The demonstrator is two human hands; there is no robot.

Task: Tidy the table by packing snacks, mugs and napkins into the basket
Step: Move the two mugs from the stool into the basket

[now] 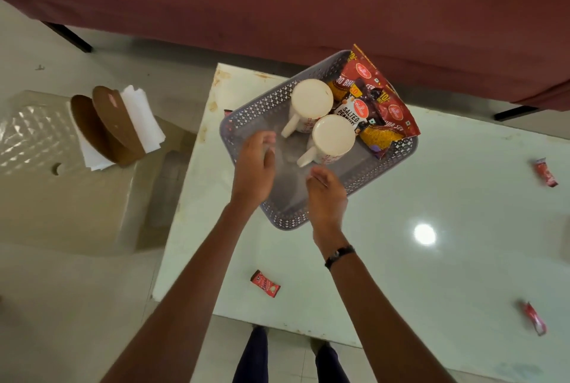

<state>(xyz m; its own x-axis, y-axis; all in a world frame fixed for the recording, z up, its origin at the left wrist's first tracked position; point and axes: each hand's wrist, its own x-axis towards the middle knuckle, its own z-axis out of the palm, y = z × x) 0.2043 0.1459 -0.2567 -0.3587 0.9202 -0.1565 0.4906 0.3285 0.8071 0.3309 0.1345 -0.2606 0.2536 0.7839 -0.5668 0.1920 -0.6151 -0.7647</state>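
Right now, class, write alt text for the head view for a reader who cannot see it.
Two open hands, left and right, hover over a grey basket holding two upturned mugs and snack packets.

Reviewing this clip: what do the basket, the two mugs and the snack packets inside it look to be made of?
Basket: grey moulded plastic, judging by the regular cut-out pattern in its walls.
Mugs: probably glazed ceramic; cream, smooth, thick handles, standing upside down.
Snack packets: thin printed plastic film, glossy, crinkled, with crimped edges.
Neither of the hands touches them.
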